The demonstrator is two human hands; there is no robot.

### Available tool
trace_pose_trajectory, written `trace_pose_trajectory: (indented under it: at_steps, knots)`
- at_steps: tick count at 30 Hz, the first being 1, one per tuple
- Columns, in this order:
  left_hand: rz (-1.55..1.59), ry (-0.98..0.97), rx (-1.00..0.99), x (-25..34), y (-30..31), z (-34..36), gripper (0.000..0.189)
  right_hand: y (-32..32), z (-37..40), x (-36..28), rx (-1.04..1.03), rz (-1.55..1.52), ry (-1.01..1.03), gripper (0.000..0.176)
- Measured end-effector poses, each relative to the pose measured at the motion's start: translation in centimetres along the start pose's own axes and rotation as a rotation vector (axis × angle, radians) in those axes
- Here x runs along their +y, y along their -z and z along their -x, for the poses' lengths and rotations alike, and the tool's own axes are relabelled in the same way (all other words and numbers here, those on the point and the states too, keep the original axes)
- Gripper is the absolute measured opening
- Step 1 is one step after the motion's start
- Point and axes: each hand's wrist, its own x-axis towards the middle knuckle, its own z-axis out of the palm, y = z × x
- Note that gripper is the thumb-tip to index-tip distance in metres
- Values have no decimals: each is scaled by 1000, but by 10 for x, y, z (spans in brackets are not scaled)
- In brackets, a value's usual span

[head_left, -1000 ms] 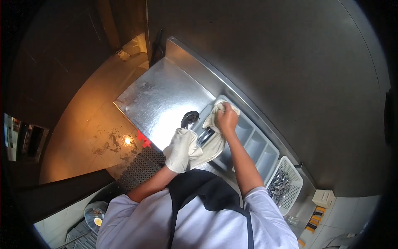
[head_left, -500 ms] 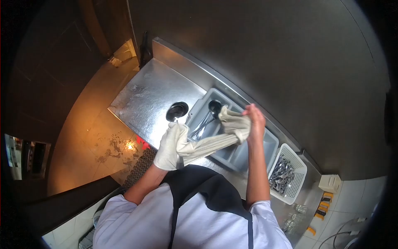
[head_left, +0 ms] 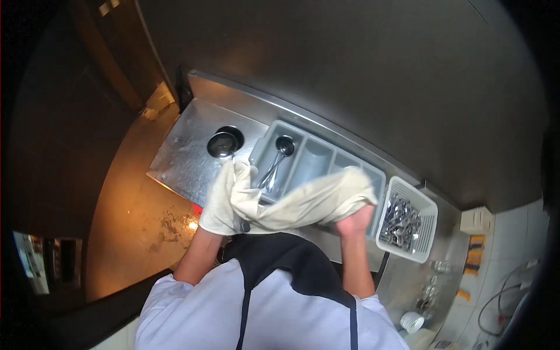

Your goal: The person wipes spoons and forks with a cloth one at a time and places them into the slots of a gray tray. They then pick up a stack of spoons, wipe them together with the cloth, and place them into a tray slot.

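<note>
My left hand [head_left: 217, 201], covered by an off-white glove or fold of cloth, is closed around the handle of a ladle [head_left: 222, 145]. The ladle's round metal bowl is held over the steel counter, beside a dark round shape behind it. An off-white cloth [head_left: 309, 201] stretches from my left hand across to my right hand [head_left: 356, 221]. The bare right hand grips the far end, its fingers partly hidden under the fabric. Beyond the cloth is a grey compartment tray [head_left: 315, 160]. More ladles [head_left: 284, 146] lie in its left compartment.
A white perforated basket [head_left: 429, 219] of metal cutlery stands right of the tray. The steel counter [head_left: 184, 146] runs along a dark wall. Farther right are glassware [head_left: 430, 291], stacked white dishes [head_left: 412, 322] and a beige box [head_left: 476, 221].
My right hand has swung down and toward my body, spreading the cloth more broadly. The ladle bowl now shows apart from the dark round shape. The view has shifted slightly.
</note>
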Motion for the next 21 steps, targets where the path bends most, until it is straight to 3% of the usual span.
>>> trace_pose_trajectory:
  at_steps: [3, 6, 7, 9, 11, 14, 17, 18, 21]
  knots:
    - [-27, 19, -85, 2, -1, -5, 44, -11, 16, -31, -187, -59, 154, 57]
    - [-252, -22, -97, -9, -14, -5, 40, 7, 20, -42, -156, 90, 235, 55]
    - [-257, 64, -165, -6, -22, -3, 37, 9, 24, -43, -133, 182, 255, 54]
    - [-466, 3, -220, -17, -30, -1, 37, 14, 34, -48, -114, 480, 283, 53]
    - [-1047, -179, -246, -31, -26, 1, 33, 17, 33, -39, -134, 823, 267, 52]
    - [-913, 7, -462, -34, -68, 12, 14, 27, 15, -14, -258, 1134, 226, 51]
    - [-1473, -350, -611, -64, -48, 2, 12, 43, -17, 22, -393, 1242, 176, 50]
    - [-1466, -398, -585, -66, -45, 3, 20, 51, -26, 28, -410, 1248, 169, 50]
    - [-1647, -677, -536, -70, -45, 7, 22, 62, -32, 33, -350, 1134, 221, 49]
